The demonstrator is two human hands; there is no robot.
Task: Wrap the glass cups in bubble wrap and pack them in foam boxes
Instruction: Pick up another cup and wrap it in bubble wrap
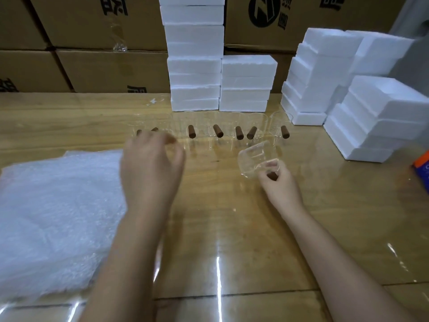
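Observation:
A row of several clear glass cups (218,132) with brown handles stands across the wooden table (232,228), in front of the foam boxes. My right hand (278,182) pinches the brown handle of one glass cup (254,156) and holds it tilted just above the table. My left hand (151,168) is blurred, its fingers curled over the left end of the row; whether it holds a cup I cannot tell. A sheet of bubble wrap (58,217) lies flat at the left.
White foam boxes are stacked at the back centre (195,66) and in stepped piles at the right (380,119). Cardboard cartons (104,66) form a wall behind. An orange and blue packet (421,168) sits at the right edge.

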